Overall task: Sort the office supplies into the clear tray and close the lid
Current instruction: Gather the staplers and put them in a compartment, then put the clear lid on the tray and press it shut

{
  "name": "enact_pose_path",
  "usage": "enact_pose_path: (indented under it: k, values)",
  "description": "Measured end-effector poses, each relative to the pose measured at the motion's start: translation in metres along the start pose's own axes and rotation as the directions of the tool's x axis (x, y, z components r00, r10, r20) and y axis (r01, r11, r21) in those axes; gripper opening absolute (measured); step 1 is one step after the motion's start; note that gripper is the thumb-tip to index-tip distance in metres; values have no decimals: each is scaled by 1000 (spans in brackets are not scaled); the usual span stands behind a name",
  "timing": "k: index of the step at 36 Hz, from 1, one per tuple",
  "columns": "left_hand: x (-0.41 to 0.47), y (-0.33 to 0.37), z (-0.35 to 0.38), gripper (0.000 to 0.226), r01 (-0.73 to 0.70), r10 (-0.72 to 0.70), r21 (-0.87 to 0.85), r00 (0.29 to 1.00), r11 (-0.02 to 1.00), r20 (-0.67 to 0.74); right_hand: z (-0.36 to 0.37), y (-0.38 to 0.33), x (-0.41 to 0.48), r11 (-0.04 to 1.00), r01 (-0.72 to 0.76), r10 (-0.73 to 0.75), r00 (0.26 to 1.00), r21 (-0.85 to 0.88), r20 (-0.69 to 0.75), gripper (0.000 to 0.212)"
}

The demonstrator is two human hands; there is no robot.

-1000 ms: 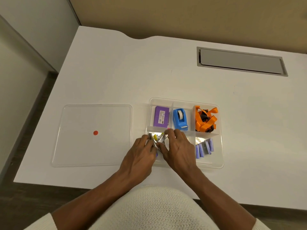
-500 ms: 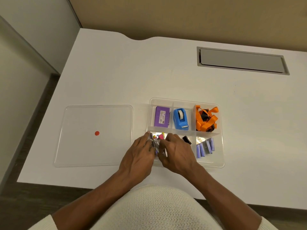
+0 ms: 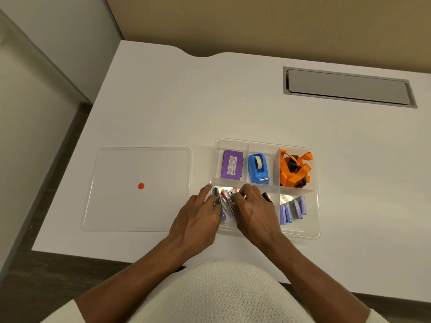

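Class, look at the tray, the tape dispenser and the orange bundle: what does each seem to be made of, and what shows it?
Tray: clear, glossy hard plastic; the desk shows through.
Tape dispenser: blue moulded plastic, smooth sheen.
Orange bundle: probably woven fabric strap; matte, folded in limp loops.

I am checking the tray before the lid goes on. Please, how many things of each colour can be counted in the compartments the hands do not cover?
Purple box: 1
Blue tape dispenser: 1
Orange ribbon bundle: 1
Small purple-blue boxes: 5, as far as the view shows
Total: 8
The items under the hands are too hidden to count.
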State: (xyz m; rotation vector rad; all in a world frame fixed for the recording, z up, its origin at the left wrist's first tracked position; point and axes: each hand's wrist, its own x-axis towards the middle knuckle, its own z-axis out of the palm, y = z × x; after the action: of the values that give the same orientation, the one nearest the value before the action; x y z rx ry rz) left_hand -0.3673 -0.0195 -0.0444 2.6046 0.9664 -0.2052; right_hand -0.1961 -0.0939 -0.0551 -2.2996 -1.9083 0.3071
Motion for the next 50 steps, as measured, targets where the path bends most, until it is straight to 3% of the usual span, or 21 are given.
enact_pose_path:
  k: [1,3,8,14,23,34,38,44,50]
  values:
    - [1,-4,-2,46,-10,14,-100,999,995,32,-1,0,1,1000,-2,2,1000,16,-30,59]
    - [1,-7,-3,47,-91,83,-179,995,980,-51,0,0,0,999,-15,18,997,35,-78,55]
    - [-5,-13,-26,12,-128,22,-327,951,936,-309,-5,0,3,985,-85,101,989,152,-104,36]
    - [-8,-52,-35,8,60,-226,-417,904,907,-362,-23,3,12,967,-106,134,985,232,-111,26]
    - [-24,-123,-41,7,390,-563,-430,713,814,-418,-40,13,30,944,-152,199,970,294,-138,23]
    - [-50,-187,-45,17,620,-742,-408,568,670,-355,-33,-67,73,899,11,16,998,437,-57,22]
    - [-55,-205,-46,27,663,-777,-406,550,629,-306,-18,-95,90,928,25,-34,999,372,18,32]
    - [-56,-228,-47,42,710,-830,-446,530,545,-171,3,-123,99,983,-93,66,983,161,169,55]
    - [-50,-236,-47,61,730,-874,-513,477,451,-90,17,-141,99,944,-264,184,920,199,346,80]
